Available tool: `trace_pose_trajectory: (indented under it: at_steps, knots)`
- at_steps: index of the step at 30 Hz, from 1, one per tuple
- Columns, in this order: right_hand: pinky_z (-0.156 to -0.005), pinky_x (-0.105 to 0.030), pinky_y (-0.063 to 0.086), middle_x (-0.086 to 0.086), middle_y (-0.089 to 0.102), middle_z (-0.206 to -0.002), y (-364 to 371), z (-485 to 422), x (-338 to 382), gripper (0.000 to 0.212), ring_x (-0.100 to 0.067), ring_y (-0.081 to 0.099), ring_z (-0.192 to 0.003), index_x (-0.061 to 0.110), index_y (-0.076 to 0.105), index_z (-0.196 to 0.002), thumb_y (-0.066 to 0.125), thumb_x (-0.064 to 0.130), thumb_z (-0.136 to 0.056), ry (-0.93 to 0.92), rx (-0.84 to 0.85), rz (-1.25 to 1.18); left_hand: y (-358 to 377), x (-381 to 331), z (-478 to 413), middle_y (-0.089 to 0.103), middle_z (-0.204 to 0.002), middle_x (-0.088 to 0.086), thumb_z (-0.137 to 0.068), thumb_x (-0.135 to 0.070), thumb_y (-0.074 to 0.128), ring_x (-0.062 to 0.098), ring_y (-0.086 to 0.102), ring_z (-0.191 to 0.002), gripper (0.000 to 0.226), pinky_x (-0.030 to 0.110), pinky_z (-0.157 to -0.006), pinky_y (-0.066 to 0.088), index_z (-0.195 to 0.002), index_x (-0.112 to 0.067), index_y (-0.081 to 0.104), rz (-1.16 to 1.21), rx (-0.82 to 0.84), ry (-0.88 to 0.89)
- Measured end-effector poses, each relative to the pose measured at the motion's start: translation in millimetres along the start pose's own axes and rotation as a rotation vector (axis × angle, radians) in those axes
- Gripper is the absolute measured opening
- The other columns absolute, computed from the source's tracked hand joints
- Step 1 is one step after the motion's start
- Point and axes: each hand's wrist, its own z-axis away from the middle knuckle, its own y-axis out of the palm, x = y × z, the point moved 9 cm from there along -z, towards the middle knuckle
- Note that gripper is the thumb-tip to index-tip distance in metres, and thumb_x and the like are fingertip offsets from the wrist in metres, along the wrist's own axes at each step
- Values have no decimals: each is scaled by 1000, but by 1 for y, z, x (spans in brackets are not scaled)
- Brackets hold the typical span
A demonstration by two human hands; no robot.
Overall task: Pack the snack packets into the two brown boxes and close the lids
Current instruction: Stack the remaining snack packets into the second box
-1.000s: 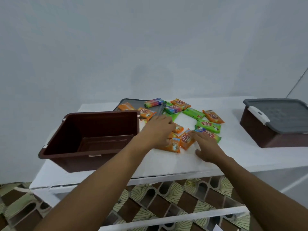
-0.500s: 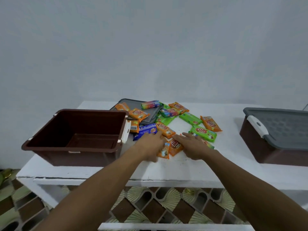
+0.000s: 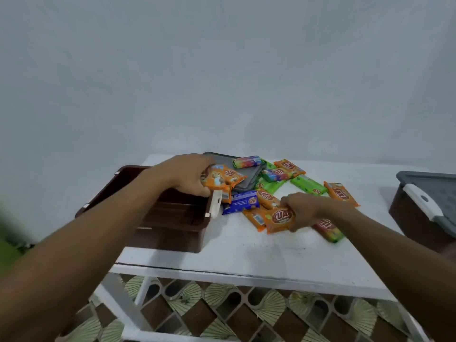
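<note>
My left hand (image 3: 187,175) grips an orange snack packet (image 3: 223,178) above the right rim of the open brown box (image 3: 172,218), which stands at the table's left. My right hand (image 3: 304,212) holds another orange packet (image 3: 280,219) just over the tabletop. Several more packets lie between the boxes: a blue one (image 3: 241,205), green ones (image 3: 308,185), orange ones (image 3: 341,193) and a rainbow one (image 3: 247,161). The second brown box (image 3: 414,218) sits at the right edge with its grey lid (image 3: 441,193) on.
A loose grey lid (image 3: 246,180) lies behind the open box with packets on it. The white table (image 3: 246,253) stands against a plain wall; its front edge is near me. Patterned floor tiles (image 3: 222,314) show below.
Both hands were flat on the packet pile; each has now closed on an orange packet. My left hand lifted its packet up and left over the open box's rim. The camera shifted.
</note>
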Motion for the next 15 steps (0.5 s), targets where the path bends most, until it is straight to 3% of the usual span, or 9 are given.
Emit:
trace_pose_trajectory:
  at_steps: [4,7,9,12,15]
  knots:
    - [-59,-18,43,4,59,-99,-68,7,46,44,-7,57,-77,25,46,-110,76,28,-78,-42,-118,-260,40,78,17,57,-122,4,-80,-51,52,22,54,-103,47,37,-92,43,-121,-28,45,97,274,-151]
    - [-73,-26,52,6,61,-107,-112,-2,105,55,-8,60,-87,27,43,-122,76,36,-79,-115,-210,-402,66,123,27,57,-117,8,-93,-38,44,24,56,-99,24,41,-90,45,-114,-27,40,121,386,-215]
    - [-83,-32,50,7,58,-113,-124,-15,148,66,-14,58,-96,27,42,-128,76,48,-76,-130,-203,-307,75,140,31,58,-111,8,-91,-38,55,23,59,-95,37,39,-84,49,-120,-25,35,155,417,-207]
    - [-78,-33,45,7,52,-99,-117,-43,214,63,-16,52,-92,26,44,-123,75,51,-74,-98,-121,5,89,152,35,57,-102,8,-77,-36,75,23,62,-79,64,37,-63,55,-117,-25,26,100,470,-119]
    - [-72,-36,50,4,54,-88,-91,-77,249,45,-19,55,-84,20,53,-108,71,47,-77,-59,-90,226,101,159,29,55,-113,11,-81,-24,69,30,62,-91,55,44,-78,55,-118,-22,28,-55,429,-9]
